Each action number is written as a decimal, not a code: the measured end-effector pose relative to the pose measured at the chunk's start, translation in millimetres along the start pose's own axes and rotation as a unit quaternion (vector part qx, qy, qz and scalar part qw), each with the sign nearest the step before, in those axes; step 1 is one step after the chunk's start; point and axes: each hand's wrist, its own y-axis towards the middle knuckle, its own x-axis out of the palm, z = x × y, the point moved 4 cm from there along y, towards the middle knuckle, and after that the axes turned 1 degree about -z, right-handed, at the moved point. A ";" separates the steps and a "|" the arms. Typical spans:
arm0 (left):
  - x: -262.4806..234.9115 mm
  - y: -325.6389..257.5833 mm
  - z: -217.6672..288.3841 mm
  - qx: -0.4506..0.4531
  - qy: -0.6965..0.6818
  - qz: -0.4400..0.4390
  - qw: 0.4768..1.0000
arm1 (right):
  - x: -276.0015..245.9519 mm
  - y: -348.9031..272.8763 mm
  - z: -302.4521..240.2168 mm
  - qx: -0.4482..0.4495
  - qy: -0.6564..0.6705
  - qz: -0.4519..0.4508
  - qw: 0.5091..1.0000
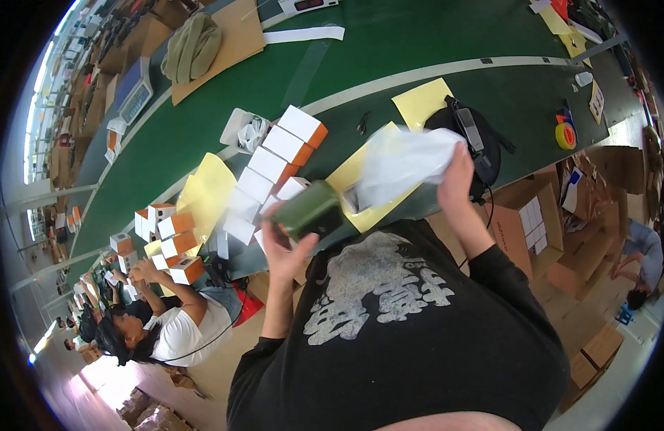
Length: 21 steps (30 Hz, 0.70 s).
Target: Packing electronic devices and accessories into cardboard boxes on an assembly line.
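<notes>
My left hand (pixel 283 251) is wrapped round a dark green, box-like object (pixel 310 212), blurred by motion, just above the near edge of the table. To the right, my right hand (pixel 458 176) grips a translucent white plastic bag (pixel 404 161) by its right side. The bag hangs over a yellow sheet (pixel 379 205) and hides part of it. White and orange boxes (pixel 274 161) stand in rows beyond my left hand. Behind them is an open white box (pixel 243 131) with white wrapping inside.
A black bag (pixel 483 151) lies right of my right hand, a tape roll (pixel 565 135) farther right. An open carton (pixel 529 230) stands below the table edge. At left, a person in a white shirt (pixel 195 327) works by more orange boxes (pixel 177 244). A scale (pixel 136 93) stands far left.
</notes>
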 end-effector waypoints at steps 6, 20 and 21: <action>-41.1 4.1 -13.9 0.015 -0.111 0.153 0.982 | -15.9 9.5 -19.7 -0.133 -0.093 0.053 0.985; 1.1 0.7 0.7 -0.020 -0.106 0.054 0.993 | 56.1 -72.1 111.9 -0.328 -0.515 -0.488 0.624; 3.1 0.9 4.4 -0.020 -0.106 0.060 0.992 | 54.7 -68.7 119.4 -0.279 -0.584 -0.485 0.589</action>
